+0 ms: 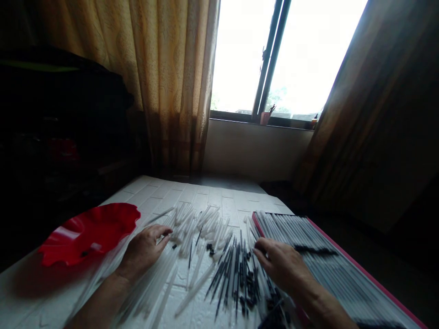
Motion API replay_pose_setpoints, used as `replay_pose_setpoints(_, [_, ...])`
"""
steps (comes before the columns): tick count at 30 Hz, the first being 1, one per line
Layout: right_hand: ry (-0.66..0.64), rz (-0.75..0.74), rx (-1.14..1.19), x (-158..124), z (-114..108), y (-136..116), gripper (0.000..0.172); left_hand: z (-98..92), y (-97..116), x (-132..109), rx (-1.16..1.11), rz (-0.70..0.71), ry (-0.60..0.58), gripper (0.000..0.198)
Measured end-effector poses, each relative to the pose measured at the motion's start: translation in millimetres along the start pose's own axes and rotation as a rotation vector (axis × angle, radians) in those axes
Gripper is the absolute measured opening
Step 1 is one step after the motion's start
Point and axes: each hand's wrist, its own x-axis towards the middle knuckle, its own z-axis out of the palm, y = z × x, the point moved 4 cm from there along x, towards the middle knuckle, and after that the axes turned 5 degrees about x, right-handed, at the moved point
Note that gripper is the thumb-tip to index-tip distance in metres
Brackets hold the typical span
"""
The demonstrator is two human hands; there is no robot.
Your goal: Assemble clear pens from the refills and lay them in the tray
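Observation:
My left hand [146, 249] rests on the white table [219, 198], its curled fingertips touching a pile of clear plastic pen tubes [197, 226]. What those fingertips grip, if anything, is too blurred to make out. My right hand [279, 262] lies palm down, fingers bent, between a heap of dark pen refills [231, 272] and a pink-edged tray [346, 262] packed with rows of pens. Its fingertips sit at the tray's left edge. Small black caps [248, 285] are scattered among the refills.
A wavy red plastic dish [89, 233] stands at the left of the table with a small dark piece in it. Beyond the table are a bright window [288, 55], tan curtains [164, 82] and a sill. Dark furniture fills the left side.

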Motion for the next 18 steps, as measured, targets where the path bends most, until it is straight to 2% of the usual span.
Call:
replay_pose_setpoints(3, [0.024, -0.203, -0.044, 22.2, 10.8, -47.1, 0.021, 0.4, 4.4, -1.6, 0.027, 0.024, -0.014, 0.017])
replay_pose_setpoints(6, [0.018, -0.301, -0.039, 50.3, 26.8, -86.2, 0.016, 0.9, 6.1, -1.5, 0.049, 0.043, -0.018, 0.017])
replay_pose_setpoints(9, [0.02, -0.373, -0.041, 75.7, 44.3, -114.5, 0.028, 1.8, 6.0, -1.1, 0.059, 0.068, -0.015, 0.017])
replay_pose_setpoints(11, [0.017, -0.416, -0.041, 87.9, 55.8, -126.4, 0.032, 2.3, 5.5, -1.2, 0.062, 0.08, -0.01, 0.018])
replay_pose_setpoints(14, [0.019, -0.48, -0.024, 98.5, 68.1, -135.2, 0.025, 3.0, 4.1, -1.6, 0.063, 0.09, -0.003, 0.019])
replay_pose_setpoints(18, [0.095, -0.544, 0.079, 94.9, 63.1, -135.5, 0.02, 4.8, 1.9, -0.5, 0.054, 0.087, 0.008, 0.018])
